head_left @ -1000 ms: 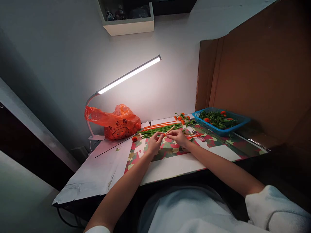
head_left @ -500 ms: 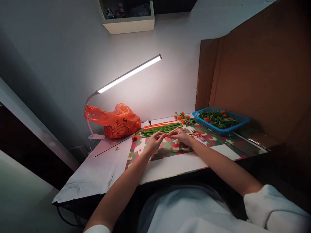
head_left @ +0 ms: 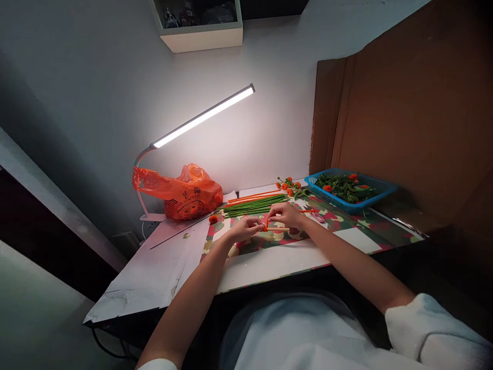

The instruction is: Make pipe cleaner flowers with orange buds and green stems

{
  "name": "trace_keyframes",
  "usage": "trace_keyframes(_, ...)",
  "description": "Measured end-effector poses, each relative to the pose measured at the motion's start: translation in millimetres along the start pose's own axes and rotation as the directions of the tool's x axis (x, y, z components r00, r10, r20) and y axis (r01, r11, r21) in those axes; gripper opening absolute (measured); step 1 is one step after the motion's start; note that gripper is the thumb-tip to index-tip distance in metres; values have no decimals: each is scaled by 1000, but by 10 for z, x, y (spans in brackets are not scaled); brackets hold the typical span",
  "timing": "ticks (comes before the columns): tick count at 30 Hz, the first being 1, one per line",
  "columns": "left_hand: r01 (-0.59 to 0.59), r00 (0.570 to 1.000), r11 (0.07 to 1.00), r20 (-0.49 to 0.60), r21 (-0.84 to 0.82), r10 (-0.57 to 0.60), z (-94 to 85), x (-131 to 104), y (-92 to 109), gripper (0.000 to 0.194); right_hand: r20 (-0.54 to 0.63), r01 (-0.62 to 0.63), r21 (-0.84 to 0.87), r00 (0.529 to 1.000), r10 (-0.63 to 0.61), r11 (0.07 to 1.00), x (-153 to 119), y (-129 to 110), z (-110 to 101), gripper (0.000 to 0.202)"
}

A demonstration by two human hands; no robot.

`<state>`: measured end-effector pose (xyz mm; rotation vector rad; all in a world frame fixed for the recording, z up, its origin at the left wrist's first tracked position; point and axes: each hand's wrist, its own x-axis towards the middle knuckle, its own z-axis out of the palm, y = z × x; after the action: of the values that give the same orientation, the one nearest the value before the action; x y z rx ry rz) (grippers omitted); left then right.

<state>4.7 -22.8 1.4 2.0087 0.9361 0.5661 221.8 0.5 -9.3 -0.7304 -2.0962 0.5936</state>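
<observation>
My left hand (head_left: 247,228) is closed in a pinch at the left end of a thin tan stick (head_left: 281,229), which points to the right. An orange pipe cleaner (head_left: 267,224) is bunched at that end, and a short length of it stands upright. My right hand (head_left: 288,214) is closed above the stick, its fingertips on the upright part of the orange pipe cleaner. Just behind the hands lies a row of green stems (head_left: 252,206), with several long orange pipe cleaners (head_left: 254,197) beyond them. A loose orange pompom flower (head_left: 213,219) sits left of the stems.
A blue basket (head_left: 356,208) with green leaves and orange flowers stands at the right. More orange flowers (head_left: 288,185) lie at the back. Pink-handled scissors (head_left: 318,218) are beside my right hand. A red plastic bag (head_left: 192,198) and a lit lamp (head_left: 206,115) are at the left.
My hands have come lower and nearer to me. The stick has swung from slanting to nearly level. My right hand has moved off the stick and up onto the orange strand.
</observation>
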Motion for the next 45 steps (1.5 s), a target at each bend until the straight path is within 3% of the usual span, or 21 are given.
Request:
trace_keyframes(5, 55, 995, 997, -87, 58, -50, -9, 17, -43, 37, -42, 151, -186, 986, -162, 971, -4, -71, 23, 19)
trace_keyframes(10, 67, 962, 988, -271, 139, -27, 21, 45, -63, 35, -85, 159, -335, 977, -198, 929, -13, -118, 65, 17)
trace_keyframes(14, 56, 926, 997, -375, 61, -29, 62, 73, -63, 35, -130, 140, -370, 971, -200, 918, -24, -134, 109, 20)
trace_keyframes(20, -77, 873, 993, -487, -89, 24, 76, 141, -109, 40, -201, 99, -309, 965, -166, 946, -43, -190, 149, 23)
trace_keyframes(27, -55, 906, 946, -414, -319, -87, 80, 137, -86, 46, -262, 90, -83, 959, -109, 992, -18, -90, 179, 24)
trace_keyframes(33, -51, 953, 956, -299, -290, -40, 42, 78, -23, 45, -180, 16, 182, 984, 18, 983, -7, 1, 111, 32)
trace_keyframes(37, -35, 979, 989, -206, -146, 4, -36, 34, -21, 44, -145, -13, 148, 989, 34, 989, -18, 22, 57, 32)
trace_keyframes(45, -15, 999, 999, -50, 34, 17, -147, -13, -68, 41, -105, 109, -94, 987, -119, 990, -15, 84, -14, 26)
